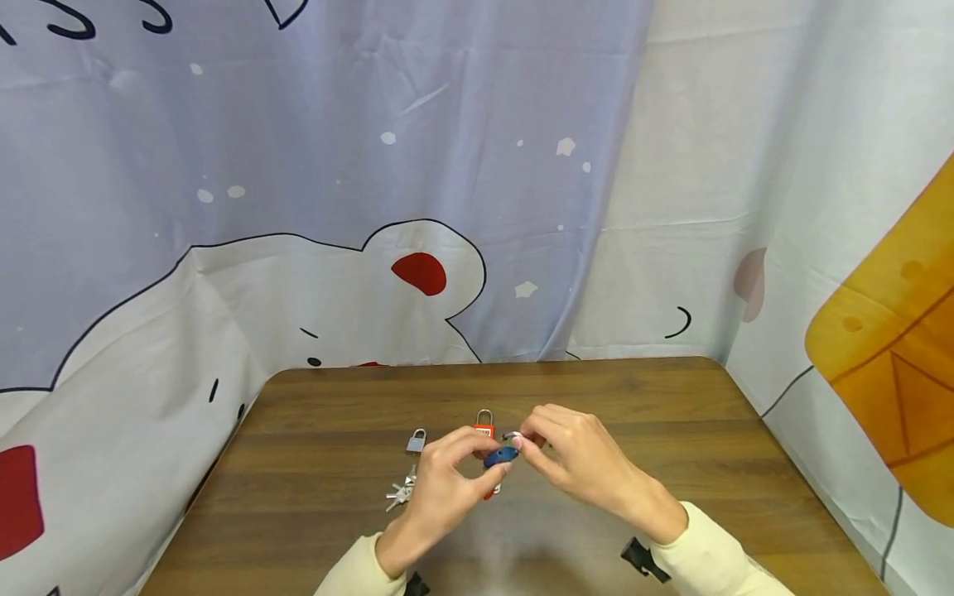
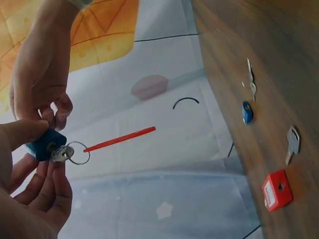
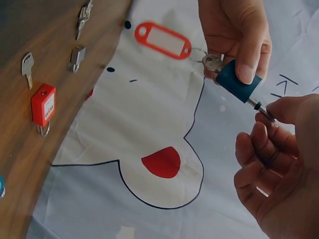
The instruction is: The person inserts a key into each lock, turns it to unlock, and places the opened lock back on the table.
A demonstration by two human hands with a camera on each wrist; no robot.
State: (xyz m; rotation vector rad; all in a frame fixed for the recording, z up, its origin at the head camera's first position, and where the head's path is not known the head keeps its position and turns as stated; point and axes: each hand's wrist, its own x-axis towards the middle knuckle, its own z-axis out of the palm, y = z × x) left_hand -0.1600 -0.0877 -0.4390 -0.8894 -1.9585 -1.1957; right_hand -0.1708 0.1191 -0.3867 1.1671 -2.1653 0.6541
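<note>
A blue padlock (image 1: 500, 456) is held up over the table between both hands. My left hand (image 1: 450, 476) pinches its body between thumb and fingers. My right hand (image 1: 581, 455) pinches the metal shackle (image 3: 260, 107) with thumb and fingertips; the shackle stands out from the body, its far end hidden by the fingers. A key (image 3: 213, 61) sits at the end of the padlock opposite the shackle. From that key hangs a ring (image 2: 79, 153) with a red-framed tag (image 3: 162, 41), seen edge-on in the left wrist view.
On the wooden table (image 1: 313, 472), a red padlock (image 3: 44, 104) stands behind the hands and a silver padlock (image 1: 416, 444) lies to its left. Several keys (image 1: 401, 492) lie beside my left hand. Another blue padlock (image 2: 247, 112) and a single key (image 2: 293, 142) are there too. A printed curtain (image 1: 522, 182) hangs behind.
</note>
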